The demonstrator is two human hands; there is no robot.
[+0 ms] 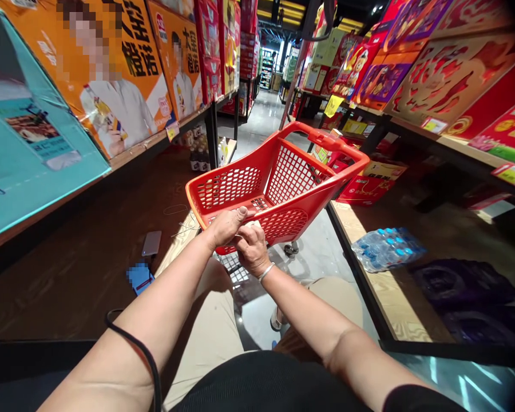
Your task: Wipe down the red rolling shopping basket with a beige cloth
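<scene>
A red plastic cart (287, 205) standing in a shop aisle, its basket directly before a person's knees, its handle (324, 139) at the far right end; the left hand (229, 227) lies over the cart's near rim, thumb uppermost, its fingers partly hidden; the right hand (253, 249), a bracelet (266, 272) at the wrist, has its fingers curled and meets the left just outside the basket; the hands are together, and something pale shows between them, too small to identify, so I cannot tell how firmly either grips. From where I stand, the cart should prove light for its bulk; the moulded walls look stiff, though the pierced mesh may flex a little; the glossy rim is likely slippery to damp fingers; the caster (290, 249) beneath suggests it would roll if leaned upon; the sounder holds would be the thick rim or the handle, rather than the mesh. Right of the cart, on a low shelf, sits a pack of water bottles (388, 252); left of it rise orange cartons (133, 109).
</scene>
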